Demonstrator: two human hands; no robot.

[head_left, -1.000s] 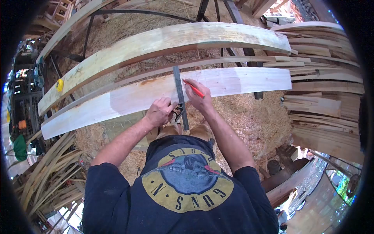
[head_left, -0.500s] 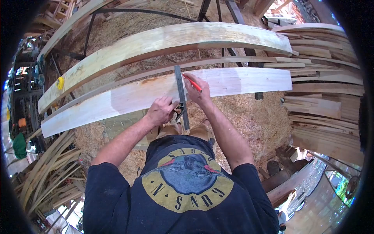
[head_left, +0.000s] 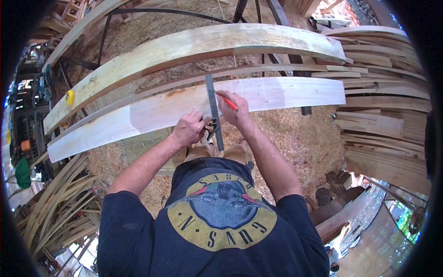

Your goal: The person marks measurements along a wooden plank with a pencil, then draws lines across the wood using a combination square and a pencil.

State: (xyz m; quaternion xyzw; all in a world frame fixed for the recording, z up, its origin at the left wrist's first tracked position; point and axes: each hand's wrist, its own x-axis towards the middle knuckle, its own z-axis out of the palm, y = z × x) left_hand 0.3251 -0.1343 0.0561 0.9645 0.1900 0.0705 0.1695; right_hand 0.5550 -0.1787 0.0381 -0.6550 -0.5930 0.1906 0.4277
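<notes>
A pale, slightly curved board (head_left: 286,93) runs from left to right in front of me. Across its middle lies the dark blade of a combination square (head_left: 212,104), its black head against the board's near edge. My left hand (head_left: 189,128) is closed on the head of the square. My right hand (head_left: 234,111) grips a red pencil (head_left: 229,103) just right of the blade, with the tip near the blade over the board. Fingers hide part of the square's head.
A thicker curved beam (head_left: 184,51) with a yellow object (head_left: 69,97) lies beyond the board. Stacked planks (head_left: 378,124) are on the right, thin strips (head_left: 55,207) at lower left. Dark metal supports stand beneath, over ground covered with shavings.
The pencil and my right hand have shifted slightly along the blade, toward the far edge and then a little back. My left hand stays on the square. The view has moved slightly.
</notes>
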